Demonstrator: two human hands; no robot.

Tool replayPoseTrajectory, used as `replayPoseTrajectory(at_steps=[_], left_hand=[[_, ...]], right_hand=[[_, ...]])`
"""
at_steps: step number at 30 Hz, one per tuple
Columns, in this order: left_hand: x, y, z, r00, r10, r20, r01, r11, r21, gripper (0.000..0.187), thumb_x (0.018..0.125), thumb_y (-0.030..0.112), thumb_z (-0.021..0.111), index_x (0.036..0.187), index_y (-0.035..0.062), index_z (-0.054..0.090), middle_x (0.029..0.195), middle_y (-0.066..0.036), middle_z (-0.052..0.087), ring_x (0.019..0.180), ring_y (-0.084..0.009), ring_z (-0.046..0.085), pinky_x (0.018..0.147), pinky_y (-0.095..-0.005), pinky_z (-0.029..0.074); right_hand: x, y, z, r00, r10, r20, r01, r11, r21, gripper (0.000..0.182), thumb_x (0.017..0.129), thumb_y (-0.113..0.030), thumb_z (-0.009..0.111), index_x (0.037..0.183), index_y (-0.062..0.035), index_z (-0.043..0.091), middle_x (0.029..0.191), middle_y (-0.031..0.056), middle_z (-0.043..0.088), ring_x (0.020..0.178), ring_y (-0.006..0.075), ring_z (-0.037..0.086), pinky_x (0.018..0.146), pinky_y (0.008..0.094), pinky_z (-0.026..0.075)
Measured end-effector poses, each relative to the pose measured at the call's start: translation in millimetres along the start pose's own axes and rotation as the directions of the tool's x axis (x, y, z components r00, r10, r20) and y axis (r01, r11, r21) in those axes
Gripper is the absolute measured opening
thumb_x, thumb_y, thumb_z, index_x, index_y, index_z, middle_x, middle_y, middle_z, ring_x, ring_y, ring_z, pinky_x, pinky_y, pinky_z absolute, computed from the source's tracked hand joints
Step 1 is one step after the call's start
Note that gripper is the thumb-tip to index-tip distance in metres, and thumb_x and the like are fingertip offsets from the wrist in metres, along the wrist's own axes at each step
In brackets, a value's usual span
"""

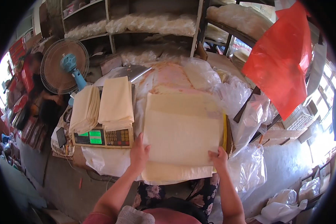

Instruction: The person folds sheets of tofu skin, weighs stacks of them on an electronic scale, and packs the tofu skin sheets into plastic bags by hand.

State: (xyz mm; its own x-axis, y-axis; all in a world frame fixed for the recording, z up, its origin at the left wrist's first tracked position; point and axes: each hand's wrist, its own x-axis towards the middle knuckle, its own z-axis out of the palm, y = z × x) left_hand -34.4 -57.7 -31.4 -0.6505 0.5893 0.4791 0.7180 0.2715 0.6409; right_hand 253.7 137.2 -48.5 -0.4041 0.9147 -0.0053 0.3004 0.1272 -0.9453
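Observation:
A large, thin cream-coloured sheet lies spread in front of me over similar sheets, whose lower edge shows beneath it. My left hand grips its left edge near the lower corner, thumb on top. At the lower right corner, my right hand pinches the sheet between thumb and curled fingers. Two folded stacks of the same cream material, a left one and a right one, rest on a digital scale with green displays, to the left of my left hand.
Behind the scale stands a fan. Clear plastic bags crowd the table's right side, and a red plastic sheet hangs above them. Shelves at the back hold bagged goods. A phone lies left of the scale. Another person sits at far left.

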Motion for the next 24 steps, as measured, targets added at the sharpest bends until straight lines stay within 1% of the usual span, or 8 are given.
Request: replayPoseTrajectory(at_steps=[3,6,8,10,16,19,23,24], left_hand=[[-2,24,-3,0.873,0.33,0.359,-0.412,0.893,0.181,0.059,0.08,0.035,0.064,0.127,0.0054,0.045,0.134,-0.02,0.038,0.122,-0.0329,0.04,0.1,-0.0504,0.031],[-26,23,6,0.796,0.248,0.552,-0.419,0.884,0.206,0.065,0.08,0.045,0.06,0.129,0.0056,0.044,0.137,-0.019,0.036,0.129,-0.0331,0.032,0.103,-0.0573,0.022],[-31,14,12,0.795,0.301,0.526,-0.462,0.863,0.204,0.067,0.081,0.048,0.057,0.13,0.0054,0.044,0.138,-0.019,0.036,0.13,-0.034,0.03,0.105,-0.0578,0.02],[-33,10,14,0.787,0.365,0.497,-0.511,0.837,0.194,0.069,0.081,0.052,0.054,0.131,0.0051,0.043,0.138,-0.019,0.035,0.131,-0.0348,0.029,0.106,-0.0584,0.017],[-15,-10,-3,0.698,0.475,0.536,-0.646,0.741,0.185,0.054,0.076,0.03,0.062,0.121,0.0032,0.051,0.128,-0.018,0.046,0.124,-0.0327,0.04,0.103,-0.0527,0.028],[-4,-10,-20,0.829,0.334,0.448,-0.449,0.876,0.177,0.025,0.063,0.01,0.068,0.086,0.005,0.059,0.097,-0.012,0.062,0.097,-0.027,0.058,0.088,-0.0367,0.043],[-6,49,-43,0.779,0.446,0.441,-0.482,0.875,-0.032,0.034,0.067,0.012,0.071,0.097,0.0047,0.056,0.097,-0.013,0.061,0.099,-0.0287,0.057,0.091,-0.0375,0.042],[-6,53,-44,0.918,0.344,0.2,-0.33,0.939,-0.103,0.041,0.069,0.009,0.07,0.105,0.0036,0.052,0.104,-0.014,0.057,0.102,-0.0289,0.055,0.093,-0.0379,0.04]], right_hand=[[4,-33,10,0.996,0.051,-0.071,-0.066,0.969,-0.239,0.031,0.077,-0.007,0.066,0.106,-0.0008,0.057,0.091,0.0086,0.065,0.079,0.0219,0.063,0.07,0.0334,0.05],[-11,-58,17,0.99,0.001,-0.141,-0.067,0.885,-0.462,0.046,0.075,-0.007,0.063,0.119,-0.005,0.051,0.105,0.0162,0.06,0.092,0.0305,0.06,0.079,0.0376,0.048],[-16,-61,26,0.972,-0.127,-0.2,-0.016,0.806,-0.591,0.056,0.073,-0.008,0.061,0.127,-0.0093,0.046,0.114,0.0203,0.056,0.1,0.0354,0.057,0.085,0.0391,0.046],[-22,-59,38,0.841,-0.533,-0.088,0.357,0.671,-0.65,0.064,0.075,-0.004,0.055,0.136,-0.011,0.036,0.134,0.0213,0.04,0.122,0.0374,0.04,0.1,0.0482,0.033],[-42,-22,72,0.886,-0.393,0.246,0.437,0.531,-0.726,0.057,0.079,-0.003,0.046,0.135,-0.0099,0.038,0.143,0.0183,0.03,0.134,0.0359,0.025,0.105,0.0616,0.016],[-57,-74,81,0.879,-0.391,0.272,0.47,0.615,-0.634,0.055,0.08,-0.004,0.047,0.134,-0.0096,0.038,0.14,0.0176,0.034,0.133,0.0346,0.028,0.104,0.0598,0.02],[-58,-127,92,0.757,-0.495,0.427,0.646,0.469,-0.602,0.05,0.074,-0.002,0.052,0.123,-0.0052,0.048,0.121,0.0155,0.055,0.117,0.032,0.048,0.099,0.0544,0.032],[-59,-133,88,0.757,-0.494,0.428,0.646,0.47,-0.602,0.05,0.074,-0.002,0.052,0.123,-0.0052,0.048,0.121,0.0155,0.055,0.117,0.032,0.048,0.099,0.0544,0.032]])
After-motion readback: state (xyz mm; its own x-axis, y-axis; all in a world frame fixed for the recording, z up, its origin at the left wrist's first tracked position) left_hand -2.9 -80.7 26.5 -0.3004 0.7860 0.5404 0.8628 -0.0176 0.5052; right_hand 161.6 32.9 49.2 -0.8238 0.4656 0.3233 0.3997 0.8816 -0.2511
